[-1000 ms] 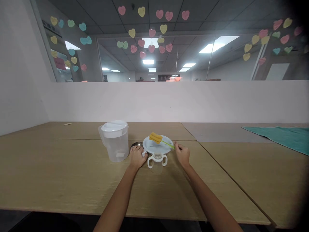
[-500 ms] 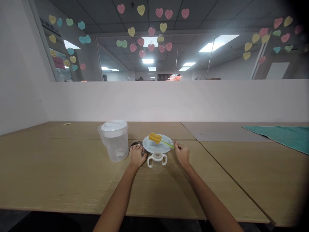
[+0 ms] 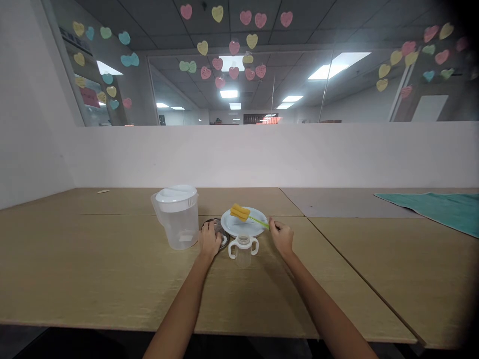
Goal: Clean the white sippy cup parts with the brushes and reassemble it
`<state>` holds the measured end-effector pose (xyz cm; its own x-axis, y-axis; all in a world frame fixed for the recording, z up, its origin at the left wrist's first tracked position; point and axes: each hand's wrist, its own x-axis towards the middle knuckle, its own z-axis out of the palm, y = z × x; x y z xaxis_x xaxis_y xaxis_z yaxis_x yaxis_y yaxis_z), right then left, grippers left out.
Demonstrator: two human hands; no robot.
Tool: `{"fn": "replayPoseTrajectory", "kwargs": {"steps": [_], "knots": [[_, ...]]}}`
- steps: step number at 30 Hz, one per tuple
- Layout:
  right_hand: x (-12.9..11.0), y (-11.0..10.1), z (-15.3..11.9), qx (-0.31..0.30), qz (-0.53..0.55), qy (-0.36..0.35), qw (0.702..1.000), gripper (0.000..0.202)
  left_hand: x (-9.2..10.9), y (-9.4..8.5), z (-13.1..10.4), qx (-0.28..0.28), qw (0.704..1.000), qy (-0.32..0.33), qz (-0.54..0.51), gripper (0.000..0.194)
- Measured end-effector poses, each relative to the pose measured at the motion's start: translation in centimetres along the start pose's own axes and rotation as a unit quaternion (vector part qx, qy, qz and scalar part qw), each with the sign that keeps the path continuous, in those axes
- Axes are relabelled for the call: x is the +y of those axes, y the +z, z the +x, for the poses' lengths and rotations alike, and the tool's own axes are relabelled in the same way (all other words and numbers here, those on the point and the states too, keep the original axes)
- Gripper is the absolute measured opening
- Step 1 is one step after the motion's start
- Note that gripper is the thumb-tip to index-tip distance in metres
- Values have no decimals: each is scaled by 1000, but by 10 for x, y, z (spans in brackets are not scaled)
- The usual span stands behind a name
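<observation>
My right hand (image 3: pixel 281 237) is closed around the light green handle of a bottle brush (image 3: pixel 240 213) with a yellow sponge head. The sponge head is over the white plate (image 3: pixel 229 227); whether it touches the plate I cannot tell. My left hand (image 3: pixel 209 240) is at the round metal dish (image 3: pixel 226 234), fingers apart and reaching over it, covering much of its inside. Something small and white shows in the dish beside the thumb. Between my hands stands a clear baby bottle (image 3: pixel 243 249), upright and uncapped, with a white collar and two side handles.
A lidded translucent plastic pitcher (image 3: pixel 181 219) stands just left of the dish. On the right lies a green cloth (image 3: pixel 441 209). A small flat wooden-looking piece (image 3: pixel 104 191) rests at the back left. A white wall (image 3: pixel 262 154) rises behind the wooden table (image 3: pixel 112 274).
My left hand has shifted slightly left and its fingers have spread, baring more of the metal dish and a white piece in it. The right hand and brush are almost still.
</observation>
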<state>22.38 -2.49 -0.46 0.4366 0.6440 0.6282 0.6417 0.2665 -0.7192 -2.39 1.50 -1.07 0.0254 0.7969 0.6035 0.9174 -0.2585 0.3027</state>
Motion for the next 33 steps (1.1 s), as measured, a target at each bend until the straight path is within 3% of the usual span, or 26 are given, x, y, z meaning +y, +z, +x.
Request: {"fn": "replayPoseTrajectory", "kwargs": {"steps": [4,7,12,14,19,22,24,26,28,30,33], "knots": [[0,-1,0,2,2,-6,1000,53,0,-1,1,72,990,24,-121,30],[-1,-1,0,2,5,-1,1000,54,6,-7,-5,98,971,98,-195,31],[-2,-1,0,6,-1,4,1000,56,26,-16,-23,12,933,274,-233,38],[-3,-2,0,3,-3,3,1000,57,36,-17,-28,-18,924,307,-228,43],[-3,-2,0,-2,6,7,1000,57,51,-11,-36,-66,930,301,-199,68],[0,0,1,6,35,29,999,55,55,-7,-39,-118,937,246,-217,80],[2,0,4,20,81,57,995,53,58,-6,-41,-119,936,215,-251,78],[3,0,7,21,143,88,986,50,59,-8,-41,-53,936,199,-286,68],[2,0,11,-8,206,121,971,47,58,-11,-38,60,937,169,-301,60],[-2,-2,13,-62,274,160,946,46,54,-13,-32,168,934,117,-294,59],[-7,-3,14,-158,379,200,890,45,41,-15,-20,265,923,49,-274,61]]}}
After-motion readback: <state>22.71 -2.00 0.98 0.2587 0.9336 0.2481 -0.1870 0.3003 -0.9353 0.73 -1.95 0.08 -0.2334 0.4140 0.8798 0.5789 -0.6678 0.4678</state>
